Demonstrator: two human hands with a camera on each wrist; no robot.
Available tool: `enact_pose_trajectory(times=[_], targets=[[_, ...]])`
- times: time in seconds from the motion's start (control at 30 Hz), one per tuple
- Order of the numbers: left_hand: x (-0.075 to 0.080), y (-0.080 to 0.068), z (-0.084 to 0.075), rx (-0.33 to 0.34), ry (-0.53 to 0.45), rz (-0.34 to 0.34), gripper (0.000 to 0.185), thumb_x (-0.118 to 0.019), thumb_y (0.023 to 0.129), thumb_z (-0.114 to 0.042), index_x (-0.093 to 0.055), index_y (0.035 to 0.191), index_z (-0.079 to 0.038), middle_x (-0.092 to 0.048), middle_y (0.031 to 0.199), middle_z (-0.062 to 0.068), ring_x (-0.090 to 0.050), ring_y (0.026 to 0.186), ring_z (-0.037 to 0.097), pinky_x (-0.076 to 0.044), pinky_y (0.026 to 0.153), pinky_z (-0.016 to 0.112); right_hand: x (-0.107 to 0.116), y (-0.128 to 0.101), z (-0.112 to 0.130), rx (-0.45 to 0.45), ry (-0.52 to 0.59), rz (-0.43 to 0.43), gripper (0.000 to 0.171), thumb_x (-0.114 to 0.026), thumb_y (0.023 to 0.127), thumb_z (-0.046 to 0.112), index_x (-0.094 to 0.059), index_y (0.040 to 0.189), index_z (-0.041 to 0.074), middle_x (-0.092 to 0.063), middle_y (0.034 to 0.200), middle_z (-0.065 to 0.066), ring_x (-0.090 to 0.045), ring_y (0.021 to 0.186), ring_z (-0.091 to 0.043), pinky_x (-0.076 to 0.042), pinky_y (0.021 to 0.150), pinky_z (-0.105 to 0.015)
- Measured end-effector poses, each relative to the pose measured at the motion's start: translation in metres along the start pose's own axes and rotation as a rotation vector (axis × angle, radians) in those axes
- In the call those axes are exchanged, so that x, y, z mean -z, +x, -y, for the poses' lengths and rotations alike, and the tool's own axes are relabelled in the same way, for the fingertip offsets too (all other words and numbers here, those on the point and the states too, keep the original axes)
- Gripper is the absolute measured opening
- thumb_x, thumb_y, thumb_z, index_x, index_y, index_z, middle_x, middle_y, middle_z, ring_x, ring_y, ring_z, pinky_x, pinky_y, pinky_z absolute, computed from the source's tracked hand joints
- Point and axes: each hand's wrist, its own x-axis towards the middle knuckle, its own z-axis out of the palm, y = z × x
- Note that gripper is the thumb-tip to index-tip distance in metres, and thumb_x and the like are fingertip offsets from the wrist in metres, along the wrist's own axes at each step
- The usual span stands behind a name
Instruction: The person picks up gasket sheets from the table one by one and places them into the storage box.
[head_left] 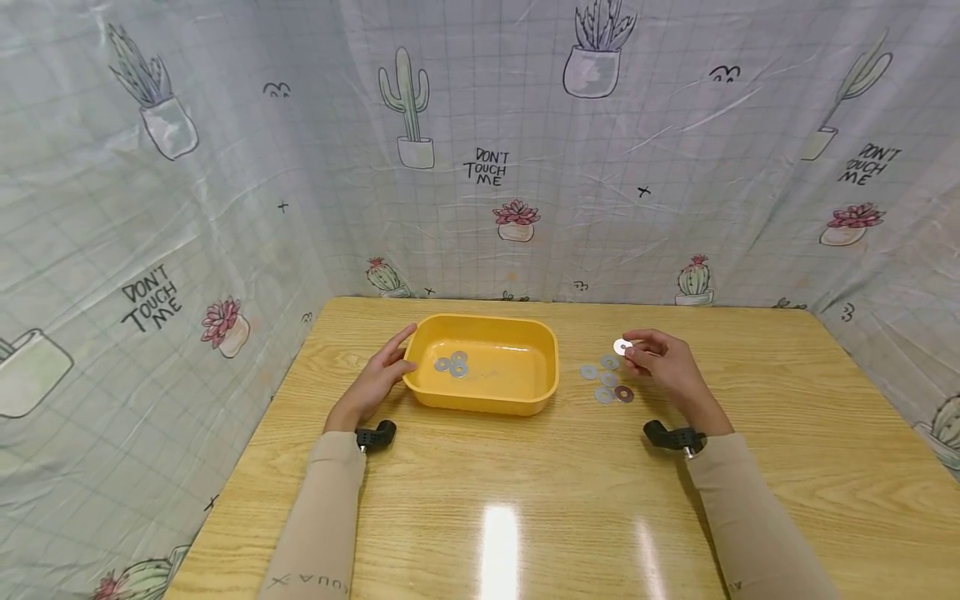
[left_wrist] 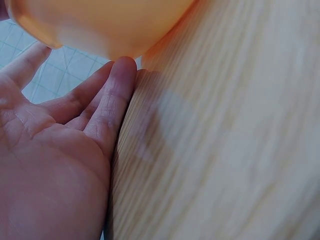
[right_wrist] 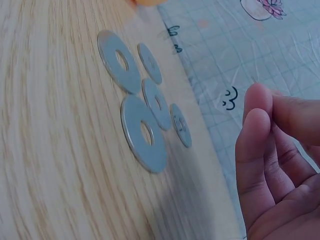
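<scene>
1. Wooden table [head_left: 525,500] fills the lower half of the head view; cactus-print plastic sheet [head_left: 480,150] hangs behind and at both sides as a backdrop.
2. Yellow tray [head_left: 517,396] sits left of centre on the table, open side up; three washers in tray [head_left: 452,364] lie bunched at its left end.
3. Left hand [head_left: 378,379] rests against the tray's left wall, fingers straight and together, palm toward the tray; my read is it steadies the tray so it won't slide; the left wrist view confirms fingertips [left_wrist: 122,67] touching the rounded tray corner [left_wrist: 100,25], which the head view only hints at.
4. Right hand [head_left: 663,367] is raised just right of the loose pile, thumb and fingers pinching one held washer [head_left: 622,347] at its edge, lifted off the table; the right wrist view shows the fingers [right_wrist: 257,150] close together but not the held washer itself, so the pinch reads from the head view only.
5. Loose washers [head_left: 606,379] lie flat between tray and right hand; head view shows five, one darker; right wrist view shows them [right_wrist: 142,132] overlapping, near the table's far edge.
</scene>
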Motion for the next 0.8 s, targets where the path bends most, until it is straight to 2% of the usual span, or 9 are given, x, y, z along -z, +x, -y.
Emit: enact_pose_trajectory(times=[0.2,0.5,0.8], targets=[[-0.001,0.0,-0.001,-0.002,0.0,0.002,0.068,-0.053,0.104,-0.014,-0.026,0.163,-0.036,-0.038,0.161,0.019,-0.047,0.141,0.04,-0.04,0.114,0.053,-0.005,-0.003,0.008,0.003,0.057,0.008,0.044,-0.063,0.1,0.004,-0.051,0.139,-0.013,-0.069,0.087,0.011,-0.071,0.077,-0.003,-0.059,0.072,-0.02],[-0.002,0.001,-0.001,-0.007,0.002,0.001,0.067,-0.051,0.105,-0.013,-0.027,0.163,-0.038,-0.038,0.161,0.019,-0.046,0.142,0.04,-0.037,0.117,0.057,-0.012,-0.004,0.014,0.036,0.025,0.017,0.043,-0.062,0.101,0.006,-0.053,0.138,-0.012,-0.068,0.085,0.013,-0.069,0.074,-0.003,-0.059,0.071,-0.02],[-0.002,-0.002,-0.001,-0.001,0.011,-0.006,0.067,-0.052,0.105,-0.015,-0.027,0.162,-0.038,-0.037,0.162,0.017,-0.046,0.142,0.039,-0.039,0.115,0.055,-0.023,-0.006,0.018,0.049,-0.012,0.028,0.04,-0.062,0.101,0.006,-0.057,0.138,-0.008,-0.065,0.09,0.01,-0.07,0.078,-0.004,-0.06,0.075,-0.022]])
